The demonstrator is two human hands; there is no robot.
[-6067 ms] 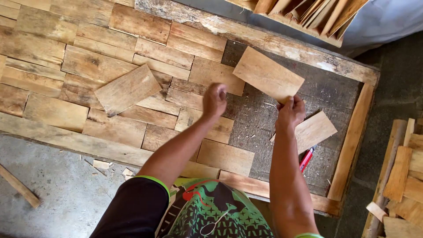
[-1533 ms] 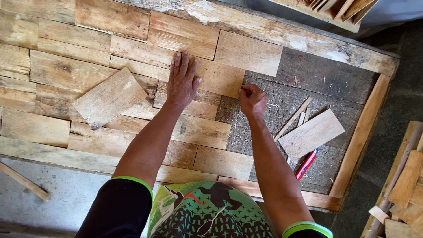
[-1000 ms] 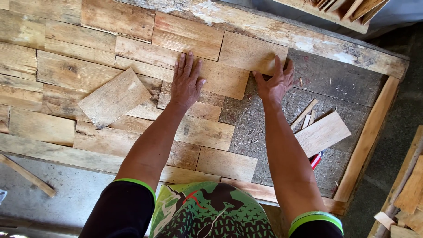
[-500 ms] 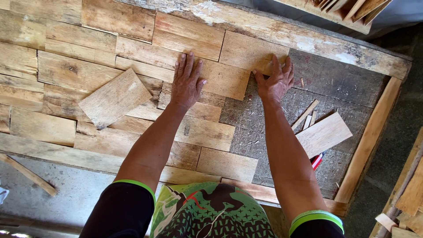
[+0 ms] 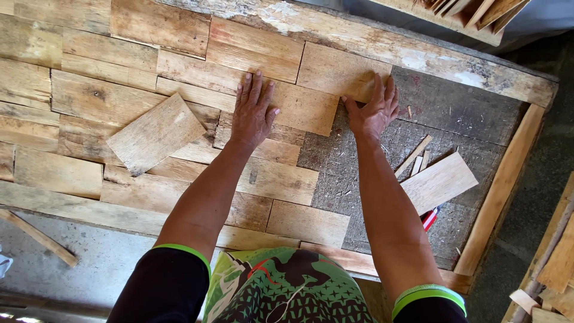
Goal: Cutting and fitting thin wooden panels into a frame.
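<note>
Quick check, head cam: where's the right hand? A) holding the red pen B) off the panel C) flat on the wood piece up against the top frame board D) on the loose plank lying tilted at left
C: the right hand lies palm-down, fingers spread, on the lower right corner of the rectangular wood piece that sits against the top frame board, while the left hand presses flat on the laid pieces beside it.

Black short sleeves with bright green cuffs, green patterned garment with black and red, bare forearms.

left hand (image 5: 252, 113) flat, right hand (image 5: 373, 109) splayed
</note>
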